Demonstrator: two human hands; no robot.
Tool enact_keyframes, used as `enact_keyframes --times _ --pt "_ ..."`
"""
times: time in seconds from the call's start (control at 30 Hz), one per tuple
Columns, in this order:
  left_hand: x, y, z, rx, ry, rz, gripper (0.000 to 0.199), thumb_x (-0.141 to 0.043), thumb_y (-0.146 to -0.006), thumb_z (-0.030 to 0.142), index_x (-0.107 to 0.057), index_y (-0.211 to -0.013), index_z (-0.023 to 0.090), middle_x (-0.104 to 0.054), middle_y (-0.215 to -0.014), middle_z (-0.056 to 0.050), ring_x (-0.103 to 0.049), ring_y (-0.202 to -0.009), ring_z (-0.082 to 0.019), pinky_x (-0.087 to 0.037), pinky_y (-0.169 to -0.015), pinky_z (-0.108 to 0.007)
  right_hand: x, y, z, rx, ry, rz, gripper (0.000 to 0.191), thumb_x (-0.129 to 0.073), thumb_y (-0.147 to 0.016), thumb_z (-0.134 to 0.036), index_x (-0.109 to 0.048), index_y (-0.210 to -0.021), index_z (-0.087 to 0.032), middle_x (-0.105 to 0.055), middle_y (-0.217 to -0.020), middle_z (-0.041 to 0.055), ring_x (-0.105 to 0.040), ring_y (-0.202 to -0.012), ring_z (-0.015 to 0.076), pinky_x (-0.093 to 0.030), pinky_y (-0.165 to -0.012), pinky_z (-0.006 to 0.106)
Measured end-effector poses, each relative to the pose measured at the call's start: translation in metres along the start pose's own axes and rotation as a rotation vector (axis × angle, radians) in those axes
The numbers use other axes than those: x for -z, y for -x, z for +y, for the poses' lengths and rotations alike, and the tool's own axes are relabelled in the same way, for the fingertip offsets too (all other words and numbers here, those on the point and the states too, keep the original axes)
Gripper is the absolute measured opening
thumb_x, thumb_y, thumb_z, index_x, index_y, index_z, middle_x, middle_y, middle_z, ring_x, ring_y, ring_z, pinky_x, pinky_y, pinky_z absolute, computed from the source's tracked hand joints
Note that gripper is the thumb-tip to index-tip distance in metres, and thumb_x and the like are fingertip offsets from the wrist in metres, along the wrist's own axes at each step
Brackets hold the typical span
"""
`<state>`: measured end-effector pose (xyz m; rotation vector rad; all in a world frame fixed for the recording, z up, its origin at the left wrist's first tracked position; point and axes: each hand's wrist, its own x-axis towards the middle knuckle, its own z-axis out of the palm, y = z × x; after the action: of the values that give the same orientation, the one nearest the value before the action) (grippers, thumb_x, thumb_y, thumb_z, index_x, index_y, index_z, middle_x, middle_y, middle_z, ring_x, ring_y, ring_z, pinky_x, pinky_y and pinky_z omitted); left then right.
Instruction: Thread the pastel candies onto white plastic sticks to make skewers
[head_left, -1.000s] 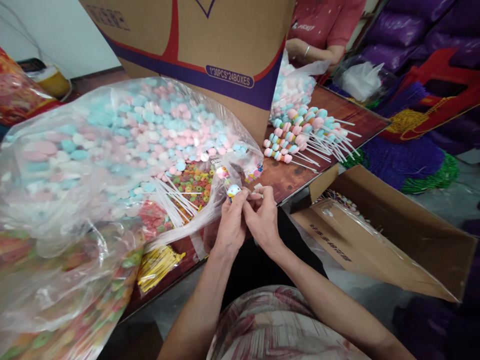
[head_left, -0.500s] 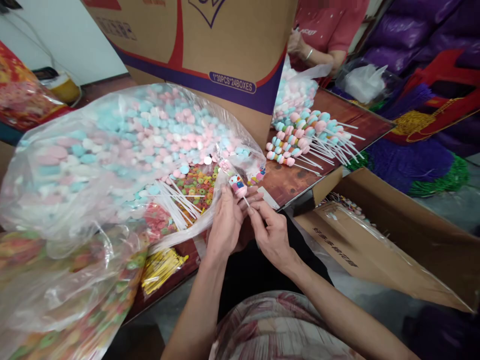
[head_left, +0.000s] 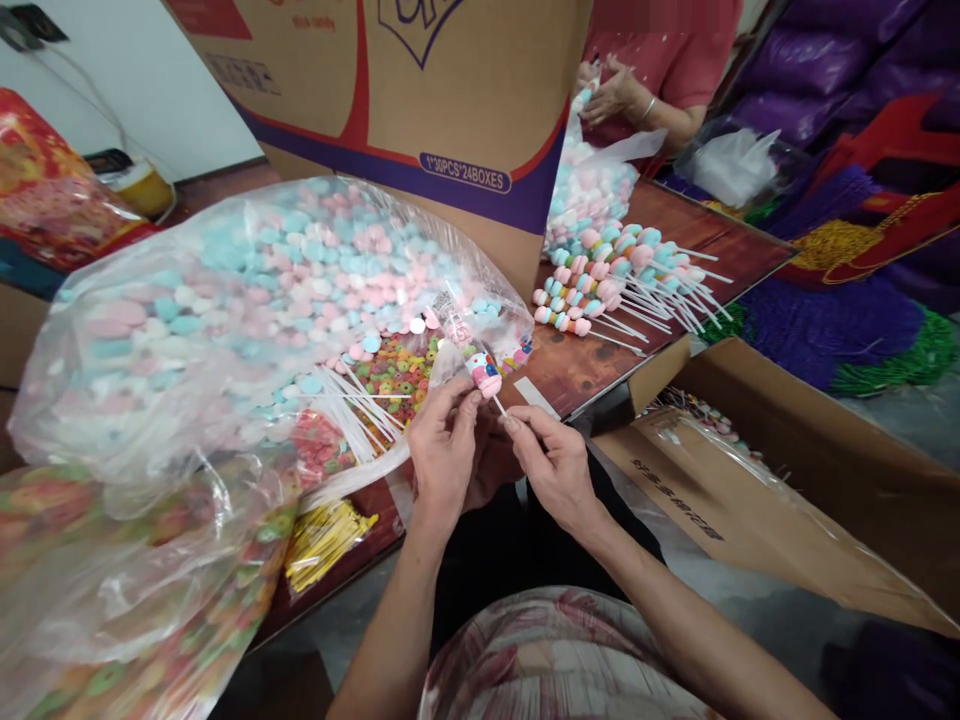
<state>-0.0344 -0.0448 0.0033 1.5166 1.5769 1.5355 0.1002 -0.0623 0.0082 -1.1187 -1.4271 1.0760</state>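
Note:
A candy stick in a clear printed wrapper [head_left: 485,374] is between my two hands, its wrapped top tilted up and to the left. My left hand [head_left: 446,440] pinches the wrapper's lower left edge. My right hand [head_left: 553,460] has its fingers closed on the white stick below the candy. Behind my left hand lie loose white sticks [head_left: 360,415], ring candies [head_left: 394,365] and a big clear bag of pink, blue and white candies [head_left: 300,270]. Yellow twist ties [head_left: 326,540] rest near the table edge.
Finished candy skewers [head_left: 615,275] lie at the table's right, beside a tall carton [head_left: 465,120]. An open carton [head_left: 720,490] stands below the right edge. A bag of ring candies [head_left: 112,600] is at lower left. Across the table, a person's hands [head_left: 619,95] hold candies.
My left hand has drawn its fingers in on the wrapper. The candy and my right hand have shifted slightly right. The other person's hands have moved closer together over some candies.

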Motion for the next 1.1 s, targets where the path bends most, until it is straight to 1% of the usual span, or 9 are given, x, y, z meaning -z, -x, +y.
enact_keyframes --times 0.1,0.17,0.4,0.53,0.7,0.8,0.87,0.97,1.1 --pt "0.004 -0.002 0.001 -0.092 -0.112 0.008 0.015 -0.059 -0.091 0.023 -0.072 -0.100 0.022 -0.073 -0.098 -0.002 -0.067 -0.091 -0.015 -0.051 -0.084 -0.027 0.005 -0.003 -0.003 0.017 0.008 -0.040 0.019 -0.054 -0.095 -0.029 -0.067 -0.090 -0.016 -0.055 -0.072 -0.0004 -0.049 -0.064 0.0115 -0.041 -0.060 0.023" --pt "0.006 -0.003 0.001 -0.122 -0.154 0.002 0.017 -0.057 -0.092 0.020 -0.072 -0.101 0.022 -0.074 -0.097 -0.002 -0.067 -0.090 -0.014 -0.051 -0.083 -0.026 0.006 -0.005 -0.005 0.013 0.010 -0.046 0.019 -0.053 -0.095 -0.029 -0.067 -0.090 -0.016 -0.056 -0.073 -0.0001 -0.050 -0.065 0.0116 -0.041 -0.060 0.023" --pt "0.005 -0.004 0.001 -0.232 -0.257 -0.020 0.018 -0.055 -0.094 0.021 -0.070 -0.104 0.020 -0.074 -0.099 -0.004 -0.068 -0.091 -0.015 -0.052 -0.082 -0.026 0.004 -0.003 -0.002 -0.057 -0.043 -0.038 0.021 -0.054 -0.095 -0.033 -0.066 -0.091 -0.016 -0.045 -0.062 -0.0033 -0.039 -0.055 0.0098 -0.033 -0.050 0.022" --pt "0.002 -0.003 0.001 -0.219 -0.263 0.010 0.017 -0.056 -0.094 0.023 -0.070 -0.104 0.020 -0.075 -0.099 -0.004 -0.069 -0.091 -0.015 -0.052 -0.082 -0.026 0.004 -0.003 -0.001 -0.080 -0.064 -0.042 0.021 -0.055 -0.095 -0.034 -0.067 -0.092 -0.016 -0.042 -0.060 -0.0044 -0.037 -0.053 0.0094 -0.031 -0.048 0.022" --pt "-0.003 -0.002 -0.001 -0.217 -0.251 0.064 0.016 -0.056 -0.092 0.020 -0.070 -0.101 0.020 -0.075 -0.097 -0.003 -0.069 -0.089 -0.015 -0.052 -0.082 -0.027 0.003 -0.002 -0.001 -0.090 -0.079 -0.056 0.021 -0.054 -0.095 -0.034 -0.066 -0.092 -0.016 -0.040 -0.058 -0.0054 -0.035 -0.050 0.0087 -0.030 -0.046 0.022" --pt "-0.006 -0.002 0.000 -0.221 -0.251 0.104 0.013 -0.057 -0.091 0.020 -0.069 -0.096 0.020 -0.074 -0.091 -0.003 -0.068 -0.084 -0.014 -0.052 -0.079 -0.027 0.001 0.000 0.000 -0.079 -0.081 -0.032 0.021 -0.054 -0.095 -0.034 -0.064 -0.090 -0.017 -0.041 -0.058 -0.0055 -0.035 -0.050 0.0084 -0.031 -0.046 0.021" --pt "-0.007 -0.002 0.001 -0.218 -0.256 0.101 0.012 -0.056 -0.091 0.020 -0.069 -0.094 0.020 -0.072 -0.087 -0.002 -0.066 -0.081 -0.014 -0.051 -0.078 -0.027 -0.001 0.002 0.000 -0.073 -0.080 -0.003 0.022 -0.053 -0.096 -0.035 -0.063 -0.088 -0.017 -0.041 -0.058 -0.0058 -0.036 -0.049 0.0083 -0.032 -0.046 0.021" --pt "-0.006 -0.003 0.003 -0.213 -0.265 0.069 0.011 -0.056 -0.090 0.019 -0.067 -0.092 0.021 -0.069 -0.085 -0.002 -0.064 -0.080 -0.014 -0.050 -0.076 -0.028 -0.003 0.003 0.000 -0.048 -0.041 0.036 0.023 -0.051 -0.096 -0.035 -0.062 -0.087 -0.017 -0.045 -0.060 -0.0050 -0.040 -0.051 0.0093 -0.036 -0.049 0.021" --pt "-0.003 -0.003 0.005 -0.218 -0.264 0.032 0.011 -0.055 -0.087 0.015 -0.064 -0.087 0.021 -0.064 -0.081 0.000 -0.060 -0.076 -0.013 -0.047 -0.072 -0.026 -0.004 0.004 0.000 0.055 0.121 0.063 0.020 -0.049 -0.096 -0.030 -0.063 -0.089 -0.017 -0.059 -0.072 0.0001 -0.053 -0.063 0.0117 -0.045 -0.061 0.023"
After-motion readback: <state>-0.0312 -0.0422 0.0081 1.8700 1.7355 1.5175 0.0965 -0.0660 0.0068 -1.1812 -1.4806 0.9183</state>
